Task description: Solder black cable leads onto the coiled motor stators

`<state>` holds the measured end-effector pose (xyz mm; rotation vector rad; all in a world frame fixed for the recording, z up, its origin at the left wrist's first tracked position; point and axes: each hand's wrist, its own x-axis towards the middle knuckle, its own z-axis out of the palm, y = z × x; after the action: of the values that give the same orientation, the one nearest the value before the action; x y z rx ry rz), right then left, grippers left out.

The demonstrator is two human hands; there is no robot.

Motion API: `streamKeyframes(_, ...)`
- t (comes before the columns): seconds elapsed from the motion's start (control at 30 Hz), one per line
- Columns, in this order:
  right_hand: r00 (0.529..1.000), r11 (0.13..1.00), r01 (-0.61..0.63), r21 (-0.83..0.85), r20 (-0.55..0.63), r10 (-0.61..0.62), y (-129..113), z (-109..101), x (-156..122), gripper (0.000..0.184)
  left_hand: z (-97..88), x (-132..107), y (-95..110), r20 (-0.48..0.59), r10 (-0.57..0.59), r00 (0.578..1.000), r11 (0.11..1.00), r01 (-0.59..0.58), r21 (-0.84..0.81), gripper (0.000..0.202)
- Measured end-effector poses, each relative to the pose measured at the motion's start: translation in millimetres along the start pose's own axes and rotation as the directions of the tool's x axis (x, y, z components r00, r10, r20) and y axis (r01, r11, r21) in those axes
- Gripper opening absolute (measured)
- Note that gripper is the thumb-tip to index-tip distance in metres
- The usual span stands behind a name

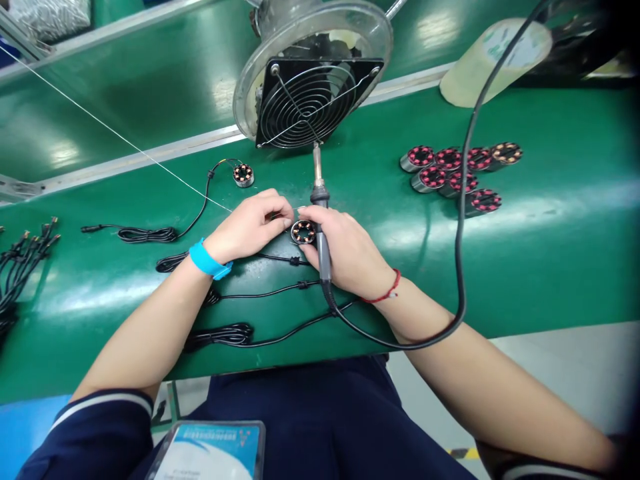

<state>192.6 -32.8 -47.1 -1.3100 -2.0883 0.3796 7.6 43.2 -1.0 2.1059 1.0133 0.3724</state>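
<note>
My left hand [260, 223] is closed in a pinch at the middle of the bench. A thin pale solder wire [125, 140] runs from the upper left down to it. My right hand [345, 250] holds a soldering iron [324, 243], its metal tip pointing away from me. Between that hand's thumb and finger sits a small ring-shaped motor stator [303, 232] with copper windings. The left fingertips are right beside the stator; whether they touch it I cannot tell. A black cable [280, 258] passes under my left wrist toward the right hand.
A fume extractor with a fan grille [307, 107] stands ahead. Several stators [450, 177] cluster at right. Another wired stator [243, 175] lies at back left, near coiled cables [225, 335]. The iron's cord [460, 267] loops over my right forearm. A yellowish roll [495, 63] lies behind.
</note>
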Motion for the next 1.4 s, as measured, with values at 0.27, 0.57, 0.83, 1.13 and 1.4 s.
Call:
streamKeyframes(0.27, 0.987, 0.991, -0.067, 0.118, -0.137, 0.084, 6, -7, -1, 0.054, -4.6, -7, 9, -0.274, 0.105, 0.956, 0.989, -0.071, 0.132, 0.015)
streamKeyframes(0.57, 0.983, 0.99, -0.117, 0.08, -0.136, 0.127, 8, -2, 0, 0.052, 11.9, -11, 16, -0.045, 0.192, 0.98, 0.92, -0.164, 0.356, 0.018)
streamKeyframes(0.83, 0.992, 0.994, -0.106, -0.021, -0.075, 0.104, 12, -1, 0, 0.05, 3.2, -3, 2, -0.259, -0.03, 0.966, 0.991, 0.063, 0.121, 0.007)
streamKeyframes(1.13, 0.992, 0.996, -0.081, -0.033, -0.101, 0.078, 10, 2, 0, 0.052, 9.3, -3, 5, 0.046, 0.013, 0.999, 0.984, -0.021, 0.178, 0.015)
streamKeyframes(1.4, 0.998, 0.999, -0.032, 0.006, -0.045, 0.032, 10, -4, 0, 0.051, 6.7, -1, 2, -0.242, -0.011, 0.97, 0.996, 0.033, 0.087, 0.015)
